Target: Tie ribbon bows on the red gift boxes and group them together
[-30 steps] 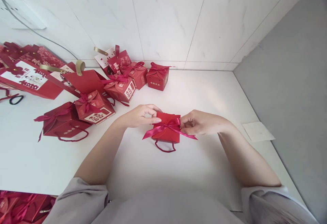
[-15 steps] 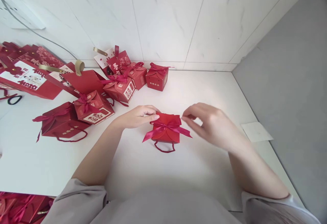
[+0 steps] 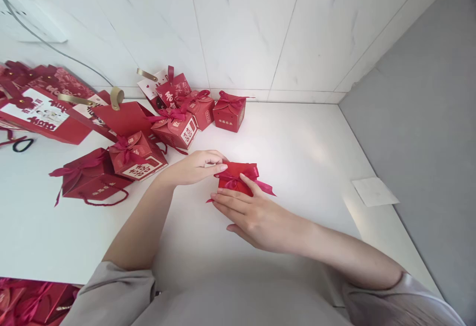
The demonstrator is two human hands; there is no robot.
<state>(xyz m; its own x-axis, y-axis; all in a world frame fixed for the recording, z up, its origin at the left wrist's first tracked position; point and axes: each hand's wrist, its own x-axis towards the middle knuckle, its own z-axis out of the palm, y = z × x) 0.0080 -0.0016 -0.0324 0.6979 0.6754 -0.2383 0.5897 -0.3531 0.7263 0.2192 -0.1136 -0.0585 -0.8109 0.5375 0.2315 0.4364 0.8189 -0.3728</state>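
A small red gift box (image 3: 238, 168) tied with a magenta ribbon bow stands on the white table in front of me. My left hand (image 3: 201, 167) holds its back left corner, thumb and fingers against the side near the ribbon. Across the front of the box lies my right hand (image 3: 253, 214), fingers stretched out and pointing left, one fingertip by the bow's knot. It covers the lower front of the box and the cord handle. Ribbon tails show past the hand on both sides.
Several tied red gift boxes (image 3: 138, 155) stand at the left and back, one box (image 3: 229, 112) by the tiled wall. Red bags (image 3: 40, 112) lie farther left. A white card (image 3: 375, 191) rests at the right by a grey panel. More red boxes (image 3: 37, 301) show below the table's left edge.
My right hand has moved left and down from beside the box onto its front, its fingers now stretched out. The box and my left hand have shifted slightly left.
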